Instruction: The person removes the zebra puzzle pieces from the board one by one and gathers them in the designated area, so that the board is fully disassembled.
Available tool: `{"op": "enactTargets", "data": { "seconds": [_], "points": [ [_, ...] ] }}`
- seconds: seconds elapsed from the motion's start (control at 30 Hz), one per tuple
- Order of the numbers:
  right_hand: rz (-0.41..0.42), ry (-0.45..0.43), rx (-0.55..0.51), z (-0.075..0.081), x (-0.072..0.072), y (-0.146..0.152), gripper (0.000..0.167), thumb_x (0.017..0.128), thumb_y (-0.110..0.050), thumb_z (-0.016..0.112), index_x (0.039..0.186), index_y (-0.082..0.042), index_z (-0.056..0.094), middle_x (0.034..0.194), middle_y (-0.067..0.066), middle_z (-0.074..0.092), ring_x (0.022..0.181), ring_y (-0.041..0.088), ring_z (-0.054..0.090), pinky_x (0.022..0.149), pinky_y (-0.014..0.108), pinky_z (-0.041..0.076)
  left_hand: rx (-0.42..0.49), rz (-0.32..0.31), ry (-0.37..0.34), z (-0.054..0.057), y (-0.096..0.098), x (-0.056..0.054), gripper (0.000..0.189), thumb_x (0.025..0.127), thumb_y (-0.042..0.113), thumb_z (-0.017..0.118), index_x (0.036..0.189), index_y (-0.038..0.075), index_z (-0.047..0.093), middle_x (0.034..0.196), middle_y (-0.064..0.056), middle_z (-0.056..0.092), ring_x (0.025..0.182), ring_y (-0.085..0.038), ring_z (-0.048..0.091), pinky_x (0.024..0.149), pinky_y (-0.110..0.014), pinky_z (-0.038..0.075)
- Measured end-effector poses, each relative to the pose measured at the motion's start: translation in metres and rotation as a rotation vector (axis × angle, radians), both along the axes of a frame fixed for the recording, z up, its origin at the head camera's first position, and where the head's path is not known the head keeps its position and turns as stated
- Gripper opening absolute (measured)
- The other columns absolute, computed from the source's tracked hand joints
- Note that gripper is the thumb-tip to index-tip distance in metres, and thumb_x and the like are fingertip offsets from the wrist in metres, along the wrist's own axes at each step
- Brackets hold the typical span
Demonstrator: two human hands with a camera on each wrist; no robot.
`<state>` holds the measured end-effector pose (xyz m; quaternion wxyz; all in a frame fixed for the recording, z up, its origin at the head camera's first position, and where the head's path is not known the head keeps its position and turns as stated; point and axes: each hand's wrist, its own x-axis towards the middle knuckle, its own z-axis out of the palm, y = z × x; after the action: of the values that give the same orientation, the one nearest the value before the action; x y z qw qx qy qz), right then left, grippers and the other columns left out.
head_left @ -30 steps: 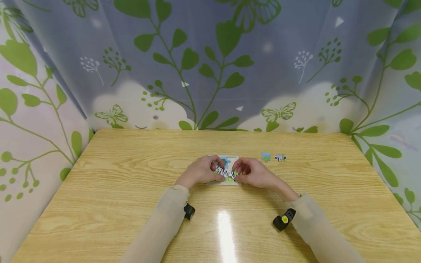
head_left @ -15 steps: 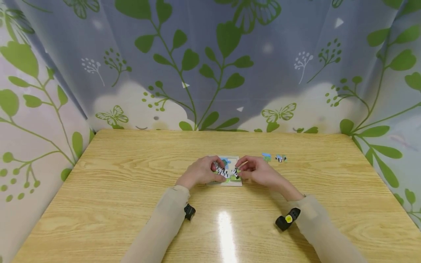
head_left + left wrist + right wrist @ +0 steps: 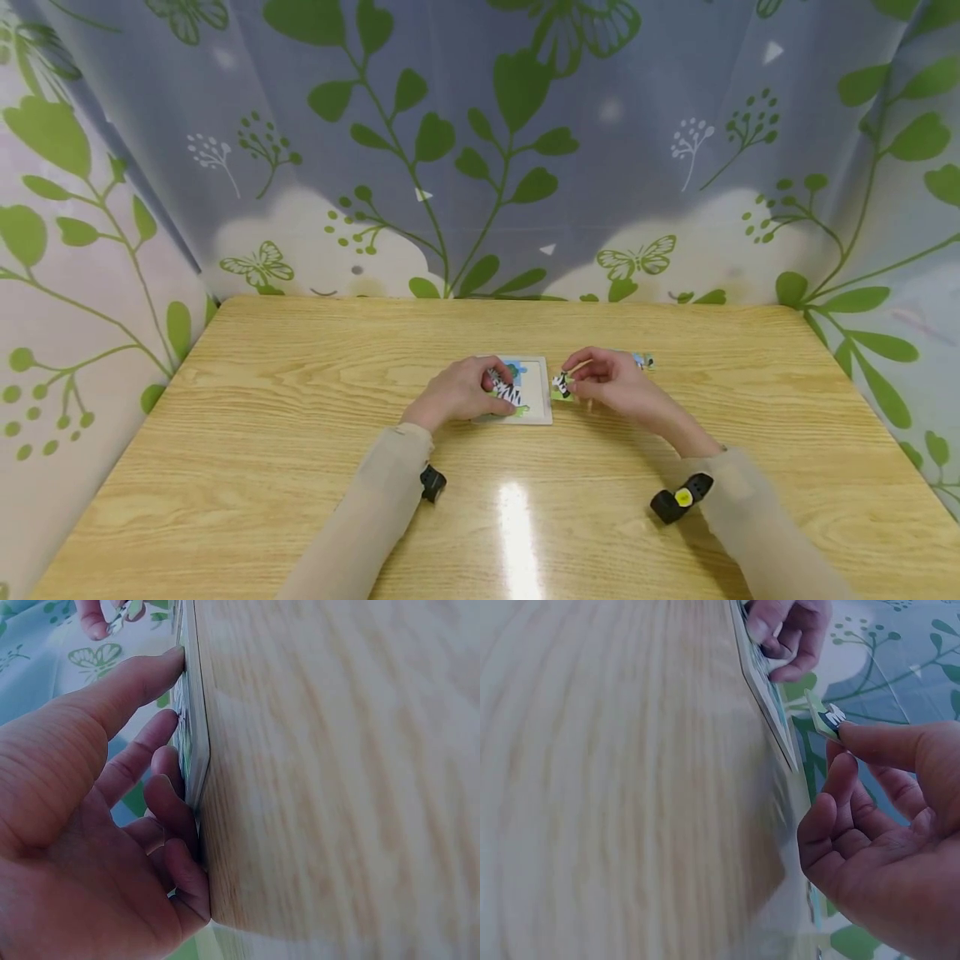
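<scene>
A zebra jigsaw puzzle in a pale square tray [image 3: 535, 393] lies on the table, with striped body pieces [image 3: 510, 395] and a blue piece [image 3: 517, 369] in it. My left hand [image 3: 450, 392] holds the tray from its left side, its thumb and fingertips on the puzzle in the left wrist view. The tray's right part is bare. Just beyond its right edge, my right hand [image 3: 618, 385] pinches a puzzle piece [image 3: 562, 385] with the zebra's head and green ground. In the right wrist view this puzzle piece [image 3: 821, 720] is tilted, off the table, between thumb and fingers.
Loose puzzle pieces [image 3: 643, 362] lie behind the right hand, partly hidden by it. The wooden table [image 3: 315, 367] ends at a leaf-printed curtain [image 3: 480, 167], with similar cloth at both sides. Black wrist cameras sit below each wrist.
My right hand has lifted the zebra-head piece out of the tray and carried it right, baring the tray's right part. My left hand has stayed in place.
</scene>
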<state>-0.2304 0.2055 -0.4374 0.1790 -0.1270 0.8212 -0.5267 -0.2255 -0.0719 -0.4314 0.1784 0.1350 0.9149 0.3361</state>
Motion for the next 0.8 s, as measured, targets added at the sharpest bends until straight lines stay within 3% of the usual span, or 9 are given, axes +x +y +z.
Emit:
{"op": "enactTargets", "data": {
  "seconds": [0.37,0.8],
  "points": [
    [-0.063,0.031,-0.004,0.004,0.000,0.031,0.030,0.098,-0.013,0.069,0.123,-0.001,0.060,0.098,0.011,0.066,0.076,0.018,0.062,0.065,0.032,0.053,0.006,-0.001,-0.005,0.003,-0.001,0.001,0.031,0.086,0.036,0.083,0.112,0.028,0.066,0.093,0.002,0.052,0.079,-0.017,0.045,0.072,-0.034,0.034],
    [-0.149,0.089,0.082,0.007,0.004,0.074,0.033,0.100,-0.020,0.067,0.127,-0.002,0.061,0.099,0.007,0.067,0.077,0.018,0.063,0.066,0.032,0.054,0.002,-0.002,-0.008,0.002,-0.001,0.002,0.032,0.087,0.036,0.083,0.112,0.028,0.066,0.094,0.001,0.053,0.081,-0.017,0.046,0.072,-0.034,0.035]
  ]
}}
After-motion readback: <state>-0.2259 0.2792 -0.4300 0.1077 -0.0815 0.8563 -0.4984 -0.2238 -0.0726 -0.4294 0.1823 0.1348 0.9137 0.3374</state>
